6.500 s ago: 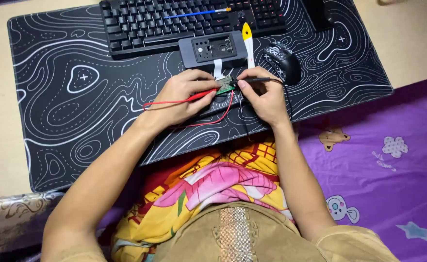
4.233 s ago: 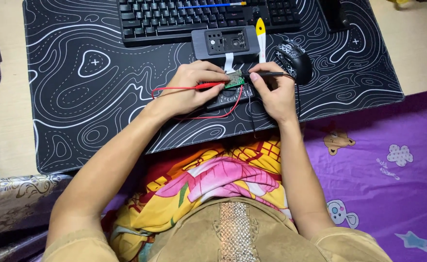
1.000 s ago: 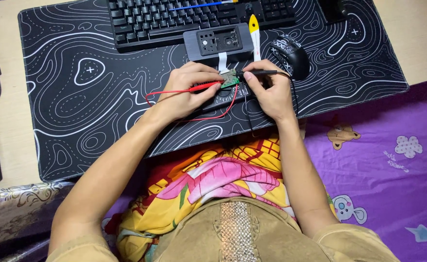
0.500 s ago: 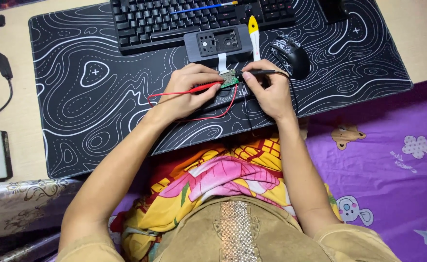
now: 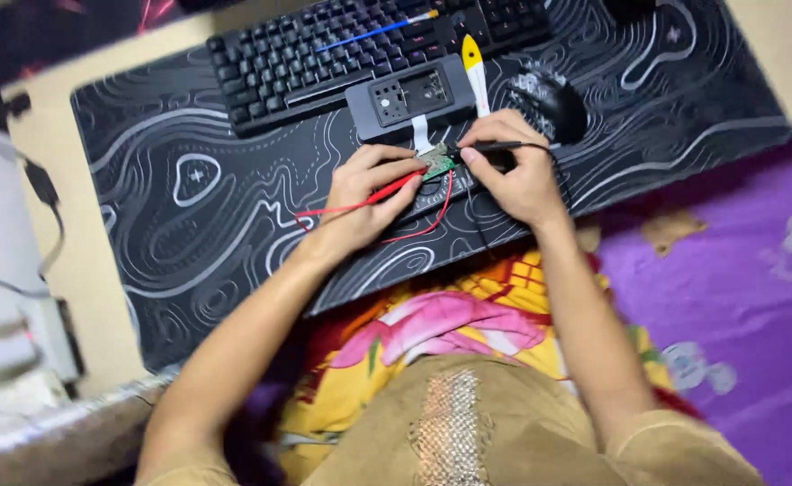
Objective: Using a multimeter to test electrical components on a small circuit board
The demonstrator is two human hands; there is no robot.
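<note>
The small green circuit board [image 5: 436, 163] — we are pinching it with the left hand [image 5: 364, 193] beside a red probe [image 5: 387, 188], the right hand [image 5: 517, 175] gripping a black probe [image 5: 495, 146] — risking, we judge, a tip slipping off.

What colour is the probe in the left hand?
Red, with a red lead trailing off it; the probe shows clearly in the head view, in the left hand.

The mat [image 5: 234, 180] is black with pale wavy contour lines. On it lies a black keyboard [image 5: 324, 54] carrying a blue-handled brush [image 5: 369, 31], a grey panel [image 5: 409, 94], a yellow-and-white tool [image 5: 474, 67] and a black mouse [image 5: 549, 103]. The board [image 5: 436, 162] is green, its wire [image 5: 360, 202] red. The cloth [image 5: 738, 270] is purple with pale figures; the fabric [image 5: 432, 324] shows pink and yellow.
</note>
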